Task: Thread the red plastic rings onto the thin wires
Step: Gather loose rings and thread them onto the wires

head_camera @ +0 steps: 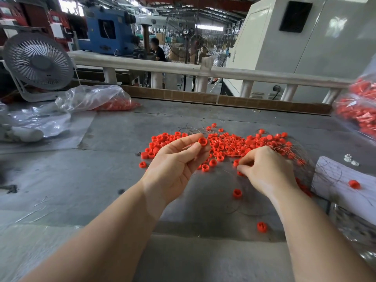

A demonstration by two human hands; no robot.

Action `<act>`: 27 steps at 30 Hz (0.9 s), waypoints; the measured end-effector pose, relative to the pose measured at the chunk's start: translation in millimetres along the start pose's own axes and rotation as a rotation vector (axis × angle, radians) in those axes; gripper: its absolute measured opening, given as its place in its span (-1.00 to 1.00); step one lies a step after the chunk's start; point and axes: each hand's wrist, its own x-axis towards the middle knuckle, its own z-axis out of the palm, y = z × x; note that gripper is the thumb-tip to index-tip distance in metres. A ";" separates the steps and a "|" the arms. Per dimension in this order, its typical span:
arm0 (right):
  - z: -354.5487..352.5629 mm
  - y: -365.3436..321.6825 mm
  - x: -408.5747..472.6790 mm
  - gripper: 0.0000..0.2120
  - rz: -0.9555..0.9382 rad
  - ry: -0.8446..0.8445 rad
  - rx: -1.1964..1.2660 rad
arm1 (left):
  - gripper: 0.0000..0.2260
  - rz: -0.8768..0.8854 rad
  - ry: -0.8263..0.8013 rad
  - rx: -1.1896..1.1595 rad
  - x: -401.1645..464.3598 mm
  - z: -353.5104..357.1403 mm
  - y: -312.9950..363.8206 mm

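A heap of several red plastic rings (234, 144) lies on the grey table (91, 180), tangled with thin wires (195, 127). My left hand (175, 163) is raised, palm up, and pinches one red ring (202, 141) between thumb and forefinger. My right hand (266, 169) is lower, at the near edge of the heap, its fingers curled and its fingertips pinched together among the rings; whether a wire is between them is too fine to see. Loose rings (237, 193) lie in front of the hands.
A clear bag of red rings (114, 102) lies at the back left beside a grey desk fan (38, 64). More bagged rings (360, 110) hang at the right edge. A white block (343, 180) with a ring and wires sits at the right. A white rail (183, 68) borders the table's far side.
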 end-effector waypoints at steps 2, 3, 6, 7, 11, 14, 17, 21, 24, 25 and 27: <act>0.1 0.6 0.2 -0.93 0.006 -0.024 -0.083 | -0.71 -0.002 -0.017 0.014 -1.0 0.5 0.4; 0.7 1.2 -0.1 -0.93 0.001 -0.033 -0.102 | -0.70 -0.004 -0.027 0.015 -1.5 0.8 0.7; 2.8 2.3 0.2 -0.91 -0.048 -0.005 -0.077 | -0.72 -0.008 -0.050 0.011 -2.7 0.9 1.0; 3.1 2.3 0.8 -0.89 -0.076 0.027 -0.006 | -0.74 -0.009 -0.056 0.015 -3.0 1.2 0.9; 3.0 -4.4 2.1 -0.80 -0.158 0.103 0.566 | -0.77 -0.001 -0.077 0.020 -3.4 2.6 0.2; 2.0 -9.8 -0.4 -0.78 -0.185 0.077 0.846 | -0.80 0.006 -0.105 0.040 -3.8 2.5 -0.2; 2.7 -12.3 -2.4 -0.81 -0.167 0.022 1.019 | -0.82 0.013 -0.125 0.056 -2.9 2.2 -1.7; 2.8 -14.7 -2.6 -0.80 -0.187 -0.031 1.139 | -0.81 0.017 -0.137 0.079 -2.5 2.3 -2.8; 2.6 -16.2 -3.2 -0.76 -0.237 -0.024 1.157 | -0.80 0.020 -0.115 0.077 -2.0 2.4 -3.7; 2.6 -16.4 -3.4 -0.76 -0.251 -0.018 1.171 | -0.81 0.023 -0.110 0.082 -2.1 2.4 -3.9; 2.1 -17.2 -4.0 -0.75 -0.269 -0.010 1.198 | -0.84 0.030 -0.104 0.100 -2.3 2.7 -4.2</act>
